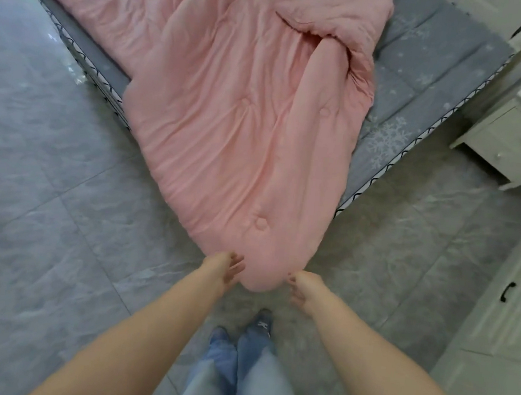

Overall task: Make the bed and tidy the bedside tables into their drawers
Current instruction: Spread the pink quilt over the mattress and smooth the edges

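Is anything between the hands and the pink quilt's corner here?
Nothing visible. The left hand and right hand flank the hanging corner of the pink quilt, fingers at its edges, with only floor beneath.

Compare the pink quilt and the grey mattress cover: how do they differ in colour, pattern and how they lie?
The pink quilt is plain pink with tufted dimples; the grey mattress cover is grey with white snowflakes. The quilt lies crumpled and askew, one corner hanging past the bed's corner towards the floor; the cover lies flat and smooth. The left hand and right hand are at the quilt's corner; neither touches the cover. Both are quilted bedding.
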Action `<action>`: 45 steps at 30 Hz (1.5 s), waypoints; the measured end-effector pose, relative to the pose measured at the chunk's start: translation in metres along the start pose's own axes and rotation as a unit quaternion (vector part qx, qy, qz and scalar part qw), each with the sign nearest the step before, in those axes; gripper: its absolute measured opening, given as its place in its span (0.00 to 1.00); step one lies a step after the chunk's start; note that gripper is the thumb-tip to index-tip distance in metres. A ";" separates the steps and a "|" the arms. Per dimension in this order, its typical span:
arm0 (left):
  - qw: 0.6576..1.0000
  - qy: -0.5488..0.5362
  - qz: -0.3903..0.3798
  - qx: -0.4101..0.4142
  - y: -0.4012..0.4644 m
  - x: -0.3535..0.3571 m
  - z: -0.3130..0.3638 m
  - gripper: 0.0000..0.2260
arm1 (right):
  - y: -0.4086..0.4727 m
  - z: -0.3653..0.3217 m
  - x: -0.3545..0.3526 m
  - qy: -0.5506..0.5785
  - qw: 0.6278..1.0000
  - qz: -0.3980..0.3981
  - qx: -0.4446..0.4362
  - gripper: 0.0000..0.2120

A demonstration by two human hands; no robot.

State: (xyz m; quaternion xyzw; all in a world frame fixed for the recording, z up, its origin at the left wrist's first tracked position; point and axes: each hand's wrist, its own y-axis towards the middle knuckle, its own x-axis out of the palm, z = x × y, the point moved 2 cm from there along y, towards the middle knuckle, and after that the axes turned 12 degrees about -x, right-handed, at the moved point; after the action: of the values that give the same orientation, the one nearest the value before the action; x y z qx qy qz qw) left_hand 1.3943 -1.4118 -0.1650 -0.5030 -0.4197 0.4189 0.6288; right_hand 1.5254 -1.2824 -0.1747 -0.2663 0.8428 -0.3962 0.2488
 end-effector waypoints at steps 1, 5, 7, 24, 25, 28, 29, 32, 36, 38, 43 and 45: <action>1.000 0.008 -0.010 -0.003 -0.004 0.003 -0.001 0.08 | -0.005 -0.002 -0.001 0.022 1.000 -0.005 0.007 0.11; 0.999 0.034 -0.035 0.001 -0.022 0.015 0.003 0.09 | -0.020 -0.020 -0.012 0.103 0.995 -0.005 -0.008 0.12; 0.998 0.047 -0.042 0.017 -0.033 0.026 0.009 0.07 | -0.024 -0.034 -0.020 0.124 0.992 -0.004 -0.039 0.12; 0.983 0.132 -0.075 0.103 -0.075 0.267 0.027 0.07 | 0.014 -0.158 -0.200 0.279 0.940 -0.041 -0.190 0.10; 0.983 0.132 -0.082 0.103 -0.075 0.291 0.022 0.07 | 0.020 -0.164 -0.223 0.283 0.939 -0.037 -0.192 0.10; 0.980 0.146 -0.091 0.097 -0.075 0.355 0.011 0.09 | 0.032 -0.176 -0.281 0.289 0.937 -0.030 -0.197 0.12; 0.979 0.149 -0.098 0.096 -0.075 0.371 0.009 0.09 | 0.036 -0.179 -0.296 0.286 0.938 -0.026 -0.195 0.12; 0.974 0.172 -0.103 0.105 -0.070 0.415 0.003 0.07 | 0.051 -0.190 -0.338 0.281 0.938 -0.016 -0.200 0.13; 0.973 0.190 -0.093 0.097 -0.059 0.456 0.010 0.04 | 0.080 -0.207 -0.375 0.302 0.935 -0.009 -0.188 0.12; 0.974 0.190 -0.088 0.092 -0.054 0.469 0.020 0.05 | 0.094 -0.218 -0.383 0.305 0.935 -0.007 -0.180 0.12; 0.972 0.198 -0.089 0.087 -0.040 0.510 0.071 0.05 | 0.134 -0.271 -0.395 0.303 0.936 -0.016 -0.180 0.11; 0.974 0.190 -0.084 0.093 -0.040 0.527 0.100 0.06 | 0.145 -0.297 -0.404 0.296 0.936 -0.014 -0.188 0.11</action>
State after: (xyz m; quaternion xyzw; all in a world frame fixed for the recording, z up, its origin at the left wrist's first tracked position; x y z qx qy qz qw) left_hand 1.4603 -0.8889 -0.0556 -0.4758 -0.2930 0.2984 0.7738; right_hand 1.5979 -0.7836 -0.0396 -0.1904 0.9335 -0.2950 -0.0725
